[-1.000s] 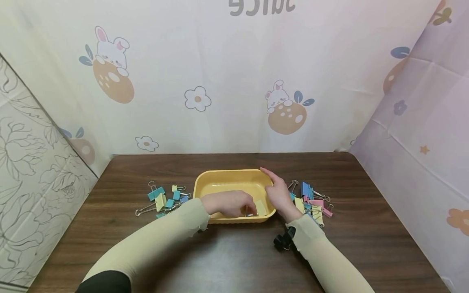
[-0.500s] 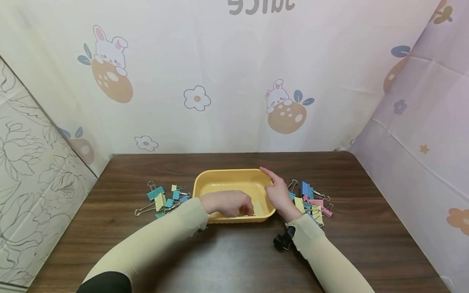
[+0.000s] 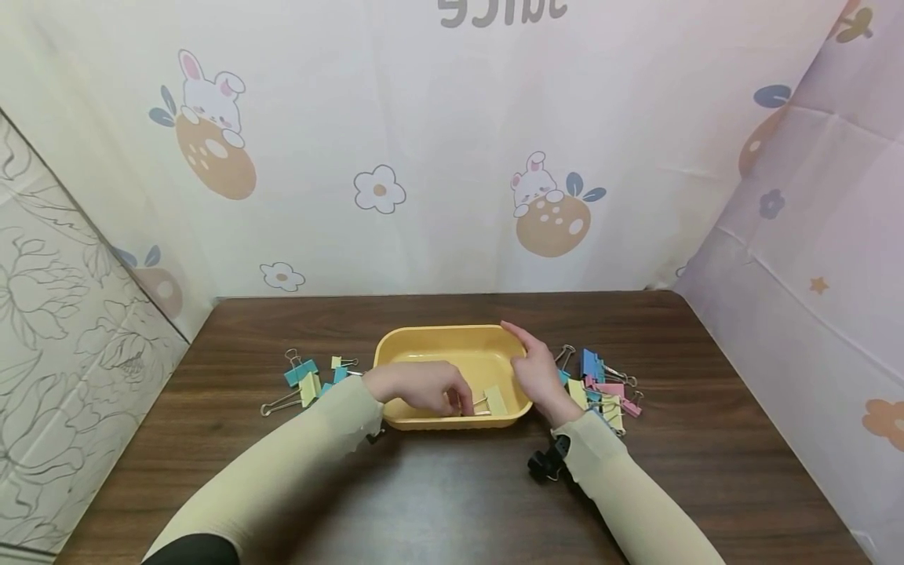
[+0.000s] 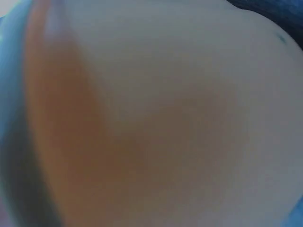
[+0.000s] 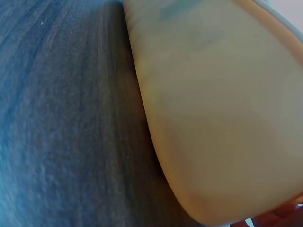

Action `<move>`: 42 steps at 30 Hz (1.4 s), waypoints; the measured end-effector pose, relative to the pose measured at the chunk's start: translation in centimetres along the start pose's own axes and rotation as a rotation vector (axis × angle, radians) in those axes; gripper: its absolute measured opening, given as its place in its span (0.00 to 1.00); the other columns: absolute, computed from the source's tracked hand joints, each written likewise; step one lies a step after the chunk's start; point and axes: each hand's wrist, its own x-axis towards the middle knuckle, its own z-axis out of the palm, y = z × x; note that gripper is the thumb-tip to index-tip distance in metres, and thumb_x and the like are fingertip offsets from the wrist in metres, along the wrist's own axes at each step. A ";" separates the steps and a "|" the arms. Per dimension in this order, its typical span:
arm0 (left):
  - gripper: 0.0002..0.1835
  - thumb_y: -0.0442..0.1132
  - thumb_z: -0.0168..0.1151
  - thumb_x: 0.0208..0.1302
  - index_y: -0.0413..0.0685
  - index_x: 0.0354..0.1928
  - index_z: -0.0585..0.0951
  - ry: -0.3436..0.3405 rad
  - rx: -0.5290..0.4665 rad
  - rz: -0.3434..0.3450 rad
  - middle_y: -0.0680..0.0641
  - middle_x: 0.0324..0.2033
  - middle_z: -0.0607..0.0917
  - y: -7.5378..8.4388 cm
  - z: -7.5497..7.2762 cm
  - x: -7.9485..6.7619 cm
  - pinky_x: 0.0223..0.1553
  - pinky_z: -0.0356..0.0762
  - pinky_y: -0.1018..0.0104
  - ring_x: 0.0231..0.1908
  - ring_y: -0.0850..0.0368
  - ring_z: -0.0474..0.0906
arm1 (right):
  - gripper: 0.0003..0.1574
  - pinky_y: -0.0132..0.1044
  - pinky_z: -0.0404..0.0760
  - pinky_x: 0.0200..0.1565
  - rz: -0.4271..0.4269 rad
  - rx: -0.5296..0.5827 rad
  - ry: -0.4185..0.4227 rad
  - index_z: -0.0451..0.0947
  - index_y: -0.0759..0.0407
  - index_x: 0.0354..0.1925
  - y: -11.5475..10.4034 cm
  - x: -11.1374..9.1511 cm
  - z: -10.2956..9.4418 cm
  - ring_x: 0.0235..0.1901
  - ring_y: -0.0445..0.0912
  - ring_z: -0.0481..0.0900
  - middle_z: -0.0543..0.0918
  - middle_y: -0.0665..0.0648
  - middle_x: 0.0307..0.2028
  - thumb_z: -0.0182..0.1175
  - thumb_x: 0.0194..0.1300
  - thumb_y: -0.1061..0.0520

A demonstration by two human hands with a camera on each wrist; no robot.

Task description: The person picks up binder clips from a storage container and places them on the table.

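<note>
A yellow plastic tray (image 3: 424,337) sits mid-table, its smooth side filling much of the right wrist view. My right hand (image 3: 538,378) grips the tray's right end, one finger stretched along the rim to the back corner. Inside the tray, a pale yellow binder clip (image 3: 497,400) lies near the front right, its wire handles pointing left. My left hand (image 3: 427,386) reaches in over the front left, fingers bent down, fingertips right by those handles. I cannot tell whether they pinch anything. The left wrist view is blurred by a close pale surface.
Left of the tray lies a loose group of teal, yellow and blue binder clips (image 3: 308,388), partly behind the left sleeve. A denser pile of blue, pink and yellow binder clips (image 3: 607,392) lies right of it. A patterned cloth (image 3: 452,235) hangs behind the table (image 3: 452,502).
My left hand has drawn a little to the left inside the tray, uncovering more of the yellow clip and its handles. The right hand stays on the tray's end.
</note>
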 end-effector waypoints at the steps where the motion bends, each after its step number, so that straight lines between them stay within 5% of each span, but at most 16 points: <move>1: 0.13 0.25 0.60 0.64 0.47 0.43 0.88 -0.006 -0.045 -0.003 0.60 0.36 0.85 -0.1 -0.1 -0.2 0.47 0.76 0.74 0.40 0.68 0.80 | 0.43 0.49 0.73 0.58 0.002 0.000 -0.001 0.63 0.41 0.74 0.0 0.0 0.0 0.65 0.55 0.67 0.60 0.57 0.74 0.43 0.67 0.72; 4: 0.12 0.27 0.60 0.67 0.46 0.47 0.87 -0.022 -0.154 -0.006 0.59 0.40 0.86 -0.3 -0.2 -0.5 0.49 0.76 0.72 0.42 0.67 0.81 | 0.43 0.51 0.73 0.59 0.004 -0.001 -0.001 0.63 0.41 0.74 0.1 0.0 0.0 0.66 0.56 0.67 0.60 0.57 0.74 0.43 0.67 0.72; 11: 0.08 0.39 0.59 0.72 0.49 0.47 0.85 -0.027 -0.211 -0.006 0.60 0.34 0.82 -0.8 0.2 -0.4 0.43 0.75 0.71 0.36 0.67 0.75 | 0.43 0.48 0.73 0.57 -0.008 -0.014 0.010 0.64 0.42 0.73 0.3 -0.1 0.1 0.64 0.55 0.68 0.61 0.57 0.74 0.43 0.66 0.72; 20: 0.08 0.31 0.60 0.68 0.50 0.40 0.85 0.034 -0.200 -0.028 0.60 0.35 0.83 -1.0 1.0 0.1 0.46 0.76 0.71 0.39 0.68 0.79 | 0.45 0.41 0.75 0.46 -0.032 -0.029 0.025 0.65 0.41 0.73 0.3 0.0 0.3 0.58 0.53 0.71 0.63 0.56 0.73 0.43 0.64 0.73; 24: 0.06 0.29 0.63 0.64 0.47 0.38 0.86 0.107 -0.135 0.006 0.57 0.35 0.83 -0.9 1.0 0.1 0.45 0.78 0.72 0.38 0.68 0.80 | 0.45 0.42 0.74 0.48 -0.030 -0.022 0.016 0.64 0.41 0.73 0.2 0.0 0.2 0.60 0.53 0.71 0.63 0.57 0.73 0.43 0.64 0.73; 31: 0.06 0.31 0.66 0.58 0.45 0.37 0.87 0.240 0.161 0.027 0.52 0.36 0.83 -1.0 0.5 -0.2 0.45 0.76 0.71 0.39 0.62 0.79 | 0.45 0.44 0.74 0.51 -0.023 -0.009 0.009 0.64 0.41 0.73 0.1 0.0 0.1 0.62 0.53 0.70 0.62 0.56 0.73 0.43 0.64 0.72; 35: 0.07 0.32 0.68 0.57 0.46 0.39 0.87 0.238 0.296 -0.029 0.53 0.37 0.82 -1.2 0.6 -0.4 0.48 0.75 0.69 0.39 0.61 0.76 | 0.45 0.46 0.73 0.54 -0.015 -0.008 0.010 0.64 0.40 0.73 0.2 0.1 0.0 0.63 0.53 0.69 0.61 0.56 0.74 0.43 0.65 0.72; 42: 0.13 0.37 0.74 0.54 0.49 0.43 0.86 0.219 0.331 -0.103 0.55 0.37 0.79 -1.5 1.0 0.1 0.44 0.74 0.71 0.36 0.62 0.73 | 0.44 0.47 0.73 0.56 -0.016 0.007 0.006 0.64 0.41 0.74 0.2 0.1 0.1 0.64 0.53 0.68 0.61 0.56 0.74 0.43 0.66 0.72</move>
